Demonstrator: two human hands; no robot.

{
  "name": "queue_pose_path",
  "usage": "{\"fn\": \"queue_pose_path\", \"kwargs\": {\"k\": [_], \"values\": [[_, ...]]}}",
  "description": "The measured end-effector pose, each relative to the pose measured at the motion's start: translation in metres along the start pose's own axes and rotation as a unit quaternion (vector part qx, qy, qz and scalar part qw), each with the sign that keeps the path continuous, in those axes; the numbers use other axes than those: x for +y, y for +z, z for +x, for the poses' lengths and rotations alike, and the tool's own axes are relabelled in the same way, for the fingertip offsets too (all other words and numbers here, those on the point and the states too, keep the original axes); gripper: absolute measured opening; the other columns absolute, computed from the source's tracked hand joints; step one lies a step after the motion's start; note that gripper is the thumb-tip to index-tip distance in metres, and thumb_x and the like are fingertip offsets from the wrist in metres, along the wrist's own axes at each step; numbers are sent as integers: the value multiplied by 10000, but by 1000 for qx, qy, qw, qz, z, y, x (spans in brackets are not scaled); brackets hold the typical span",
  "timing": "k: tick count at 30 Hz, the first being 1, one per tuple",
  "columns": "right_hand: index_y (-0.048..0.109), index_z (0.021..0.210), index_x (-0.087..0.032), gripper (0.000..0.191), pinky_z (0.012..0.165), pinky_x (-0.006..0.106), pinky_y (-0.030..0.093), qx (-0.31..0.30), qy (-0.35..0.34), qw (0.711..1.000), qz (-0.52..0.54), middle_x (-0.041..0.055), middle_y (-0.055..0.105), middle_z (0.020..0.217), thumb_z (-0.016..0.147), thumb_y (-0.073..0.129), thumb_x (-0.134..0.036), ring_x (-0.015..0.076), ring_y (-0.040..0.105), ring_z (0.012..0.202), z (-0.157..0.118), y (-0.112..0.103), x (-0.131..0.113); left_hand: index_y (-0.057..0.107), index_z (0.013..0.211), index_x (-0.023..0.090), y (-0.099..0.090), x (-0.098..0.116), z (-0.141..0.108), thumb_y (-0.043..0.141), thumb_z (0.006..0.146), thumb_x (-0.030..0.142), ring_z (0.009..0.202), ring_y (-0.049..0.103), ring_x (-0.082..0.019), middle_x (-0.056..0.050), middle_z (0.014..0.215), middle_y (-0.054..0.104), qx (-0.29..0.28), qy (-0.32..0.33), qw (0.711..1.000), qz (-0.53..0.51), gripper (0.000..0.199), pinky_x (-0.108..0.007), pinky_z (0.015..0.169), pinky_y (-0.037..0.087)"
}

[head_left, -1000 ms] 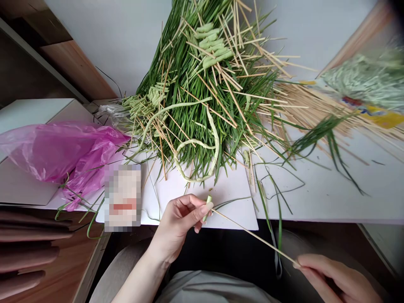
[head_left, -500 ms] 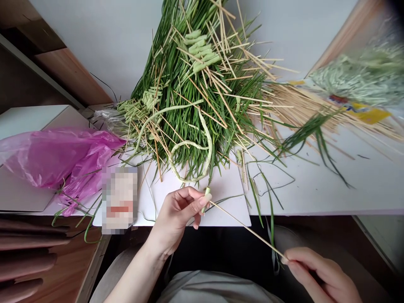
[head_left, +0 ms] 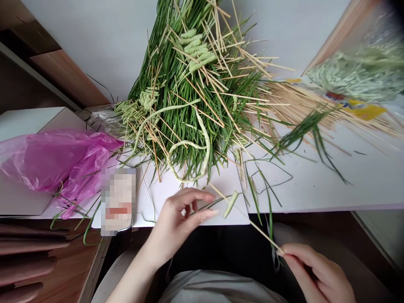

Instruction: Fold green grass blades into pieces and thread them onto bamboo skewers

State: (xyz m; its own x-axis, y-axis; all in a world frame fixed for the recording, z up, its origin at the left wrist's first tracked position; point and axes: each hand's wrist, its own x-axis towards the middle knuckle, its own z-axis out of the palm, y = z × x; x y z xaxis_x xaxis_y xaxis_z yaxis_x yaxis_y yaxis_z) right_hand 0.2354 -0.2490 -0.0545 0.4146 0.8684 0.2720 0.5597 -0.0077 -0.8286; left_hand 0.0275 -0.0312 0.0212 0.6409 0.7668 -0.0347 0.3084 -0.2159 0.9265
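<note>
My right hand [head_left: 315, 267] pinches the lower end of a thin wooden skewer [head_left: 263, 234] at the lower right. A short pale green bean piece [head_left: 230, 204] is threaded crosswise on the skewer, below its upper tip. Just left of that piece, my left hand [head_left: 186, 214] has its thumb and forefinger apart with nothing between them. Beyond my hands, a long pale bean [head_left: 206, 147] lies curled on a big heap of green stalks [head_left: 195, 126]. Skewers holding rows of bean pieces [head_left: 197, 50] rest on the heap.
A pink plastic bag [head_left: 63, 155] lies at the left over a white box [head_left: 22, 202]. Near the table's front edge is a blurred-out flat object [head_left: 118, 202]. Many loose skewers [head_left: 293, 101] spread to the right, near a clear bag of pale green strips [head_left: 360, 75].
My left hand has let go of the bean piece, and its fingers have spread. The piece now sits further down the skewer, whose tip shows beyond it.
</note>
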Motion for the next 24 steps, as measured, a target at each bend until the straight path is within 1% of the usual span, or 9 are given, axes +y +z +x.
{"fn": "queue_pose_path", "kwargs": {"k": [2,3,5,8,11,15,18,21,24], "values": [[696,914,-276,142,519,200,533,9,30,999,9,-25,709,741,1006,589,-275,163,694,598,1,-3,3,785,1074,271,-12,-8,4,778,852,380,937,646,-247,-75,1077,754,35,52,987,146,247,-339,819,498],[698,905,-274,148,513,201,527,9,37,999,10,-22,708,741,1008,592,-289,166,693,604,2,-4,5,782,1093,288,-17,-12,5,777,851,370,1000,643,-273,-74,1092,749,39,65,977,199,255,-366,879,490],[701,904,-273,152,512,204,526,3,42,999,8,-15,715,754,1010,595,-292,173,698,618,2,-5,9,773,1118,313,-22,-22,7,761,861,350,1076,637,-298,-70,1113,738,25,72,966,247,259,-396,952,474],[704,937,-276,125,522,203,542,-11,16,1000,-1,-9,738,793,1007,601,-267,177,715,635,2,-5,15,771,1063,308,-23,-30,7,723,885,300,1039,651,-280,-63,1067,730,10,63,973,223,185,-362,913,494],[691,967,-281,105,550,201,559,-26,-18,999,-17,-16,748,819,1003,602,-241,167,723,641,3,-2,19,776,943,278,-22,-32,7,726,869,246,873,640,-243,-54,934,714,14,53,981,186,95,-298,757,494],[662,997,-283,109,607,196,573,-38,-58,997,-35,-34,746,820,1003,586,-205,142,716,631,5,2,20,755,930,242,-24,-30,5,744,863,256,664,552,-167,-30,839,695,38,26,989,142,70,-248,621,429],[642,1024,-283,121,623,201,575,-46,-86,994,-47,-33,750,833,1002,575,-185,140,722,642,6,3,20,746,973,229,-27,-28,3,733,886,278,702,576,-157,-44,916,726,52,26,994,95,101,-254,674,455],[629,1040,-285,143,619,223,572,-46,-98,992,-58,-22,756,850,1002,555,-168,152,727,652,7,2,19,766,1066,254,-28,-27,2,710,912,269,804,636,-178,-67,1010,749,47,56,995,69,165,-285,771,494],[622,1038,-285,158,589,241,560,-47,-105,992,-57,-17,755,840,996,547,-153,163,726,643,6,1,18,793,1040,276,-29,-27,3,715,910,239,861,663,-199,-66,974,751,38,84,993,78,156,-300,800,508]]}}
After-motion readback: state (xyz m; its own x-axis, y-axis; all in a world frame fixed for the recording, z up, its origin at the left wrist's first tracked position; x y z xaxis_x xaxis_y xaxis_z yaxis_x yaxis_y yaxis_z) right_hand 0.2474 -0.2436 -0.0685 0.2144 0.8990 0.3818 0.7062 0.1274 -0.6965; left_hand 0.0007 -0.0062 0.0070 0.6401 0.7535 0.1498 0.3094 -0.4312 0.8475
